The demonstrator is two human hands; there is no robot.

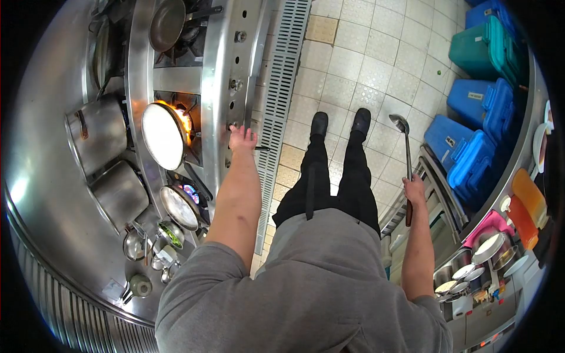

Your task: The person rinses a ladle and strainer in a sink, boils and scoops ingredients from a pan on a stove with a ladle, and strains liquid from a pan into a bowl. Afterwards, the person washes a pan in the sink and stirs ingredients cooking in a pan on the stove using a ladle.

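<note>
My left hand [242, 140] is at the front edge of the steel stove [216, 76], beside its control knobs, with fingers curled; what they grip is hidden. My right hand [414, 189] is wrapped round the handle of a long ladle [406, 147], held out over the floor on my right. On the stove, a wide pan [163, 136] filled with white sits over orange flames. Below it in view, a smaller pan [179, 207] with pale contents rests near a blue flame.
An empty dark pan [167, 25] is on the far burner. Two steel pots [97, 138] and small containers [170, 234] stand left of the burners. Blue bins [479, 106] and a green bin [479, 48] line the right. A floor grate [282, 88] runs along the stove.
</note>
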